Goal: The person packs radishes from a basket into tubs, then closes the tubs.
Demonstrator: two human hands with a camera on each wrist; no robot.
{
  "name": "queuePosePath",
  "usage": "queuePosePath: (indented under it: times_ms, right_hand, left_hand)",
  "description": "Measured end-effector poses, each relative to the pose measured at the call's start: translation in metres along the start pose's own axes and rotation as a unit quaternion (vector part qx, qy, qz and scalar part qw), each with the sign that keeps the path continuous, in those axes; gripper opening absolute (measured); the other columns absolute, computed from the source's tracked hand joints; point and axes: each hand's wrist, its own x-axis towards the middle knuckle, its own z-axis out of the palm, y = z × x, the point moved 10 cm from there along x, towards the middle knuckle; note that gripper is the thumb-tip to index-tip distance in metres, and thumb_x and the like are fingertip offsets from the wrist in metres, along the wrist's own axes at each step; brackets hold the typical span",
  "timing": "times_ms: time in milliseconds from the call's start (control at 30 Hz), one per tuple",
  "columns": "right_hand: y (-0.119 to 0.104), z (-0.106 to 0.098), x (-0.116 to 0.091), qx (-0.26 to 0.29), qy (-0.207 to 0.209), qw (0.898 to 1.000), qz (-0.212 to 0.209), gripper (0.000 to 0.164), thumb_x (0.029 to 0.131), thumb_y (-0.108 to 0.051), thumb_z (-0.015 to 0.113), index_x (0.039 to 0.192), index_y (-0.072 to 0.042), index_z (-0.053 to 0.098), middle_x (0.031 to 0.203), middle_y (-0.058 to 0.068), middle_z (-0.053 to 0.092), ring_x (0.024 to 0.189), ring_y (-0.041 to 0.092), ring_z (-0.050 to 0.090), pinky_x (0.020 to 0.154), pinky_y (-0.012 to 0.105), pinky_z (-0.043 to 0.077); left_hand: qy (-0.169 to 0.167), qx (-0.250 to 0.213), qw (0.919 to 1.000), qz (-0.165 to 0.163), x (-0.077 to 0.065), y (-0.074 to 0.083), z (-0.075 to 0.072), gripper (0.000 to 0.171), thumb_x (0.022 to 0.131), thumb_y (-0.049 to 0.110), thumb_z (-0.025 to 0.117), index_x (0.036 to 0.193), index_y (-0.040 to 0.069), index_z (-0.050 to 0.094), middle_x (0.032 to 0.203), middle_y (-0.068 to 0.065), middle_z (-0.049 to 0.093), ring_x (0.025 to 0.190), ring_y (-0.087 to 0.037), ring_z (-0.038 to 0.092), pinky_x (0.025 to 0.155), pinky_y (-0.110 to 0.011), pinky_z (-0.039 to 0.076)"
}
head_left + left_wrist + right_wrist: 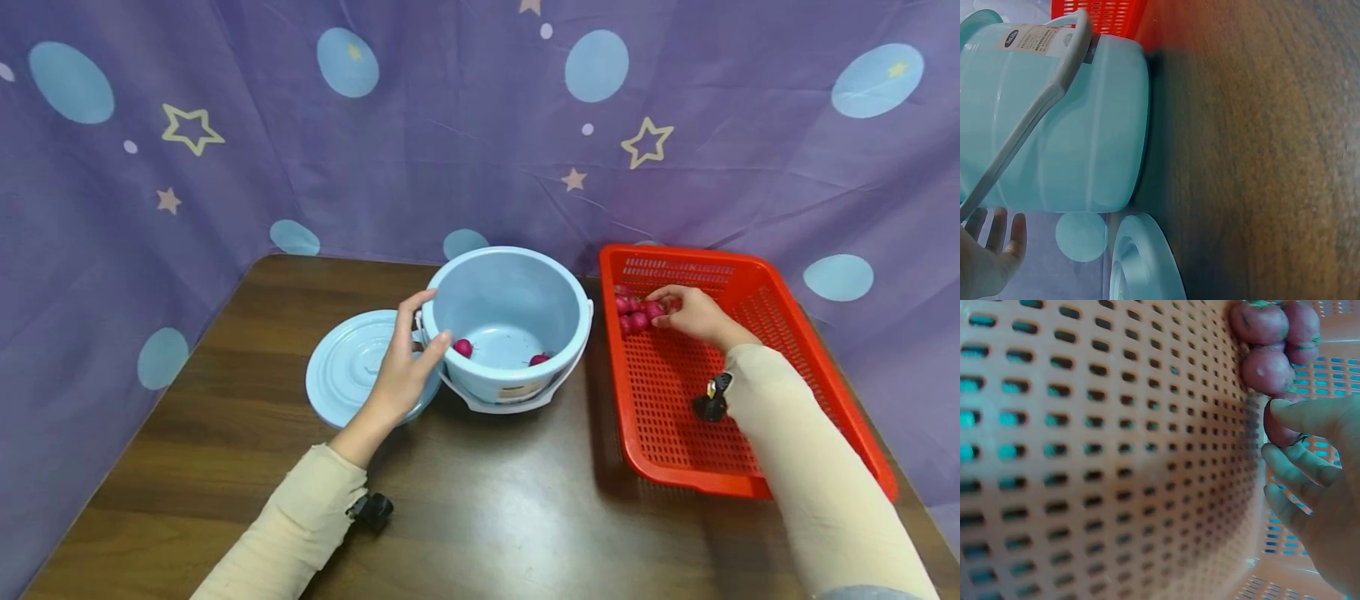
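My right hand [693,317] reaches into the red basket [627,400] and pinches a radish [1277,428] between thumb and fingers. Several other radishes [1266,370] cluster beside it at the basket's far left corner. My left hand [397,375] rests against the left side of the light blue bucket [510,287], its fingers extended near the rim. Inside the bucket lie two radishes, one at the left [463,347] and another at the right [538,359]. The bucket's handle [1022,134] hangs down across its front.
A round light blue lid [352,367] lies on the wooden table [487,508] left of the bucket, partly behind my left hand. Behind the table hangs a purple curtain [450,150] with stars and dots. The basket stands right of the bucket.
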Motion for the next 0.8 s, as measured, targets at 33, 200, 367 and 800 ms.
queuePosePath:
  times_ms: [33,200,367,800]
  right_hand:
    - [0.000,-0.002,0.000,-0.002,-0.006,1.000,0.002,0.040,0.088,-0.011,0.072,0.124,0.004,0.060,0.117,0.029,0.059,0.091,0.032,0.054,0.078,0.041,0.043]
    - [-0.003,-0.016,-0.006,-0.016,-0.032,0.999,0.003,0.044,0.088,-0.014,0.073,0.124,0.007,0.059,0.119,0.032,0.058,0.108,0.043,0.053,0.088,0.053,0.042]
    - [-0.013,-0.031,-0.012,-0.038,-0.033,0.999,-0.010,0.044,0.089,-0.019,0.074,0.124,0.004,0.060,0.117,0.028,0.059,0.103,0.039,0.055,0.084,0.050,0.044]
    - [-0.046,-0.058,-0.029,-0.050,0.003,0.998,-0.038,0.046,0.093,-0.030,0.069,0.130,-0.004,0.058,0.123,0.025,0.059,0.106,0.038,0.059,0.086,0.051,0.045]
  left_hand:
    - [0.000,-0.001,1.0000,0.001,0.000,0.000,0.000,0.060,0.096,0.031,0.057,0.150,0.021,0.033,0.152,-0.003,0.035,0.122,-0.023,0.042,0.083,-0.042,0.039]
    - [0.001,-0.004,1.0000,0.000,0.000,0.001,0.000,0.060,0.095,0.031,0.057,0.150,0.020,0.033,0.152,-0.004,0.035,0.122,-0.024,0.042,0.083,-0.042,0.039]
    - [0.001,-0.003,1.0000,-0.006,-0.001,0.000,0.001,0.060,0.096,0.031,0.057,0.150,0.021,0.033,0.152,-0.003,0.035,0.122,-0.024,0.042,0.084,-0.042,0.039]
    - [0.003,0.004,1.0000,-0.007,0.001,0.001,0.000,0.060,0.096,0.032,0.057,0.150,0.022,0.033,0.152,-0.002,0.035,0.124,-0.022,0.041,0.085,-0.042,0.039]
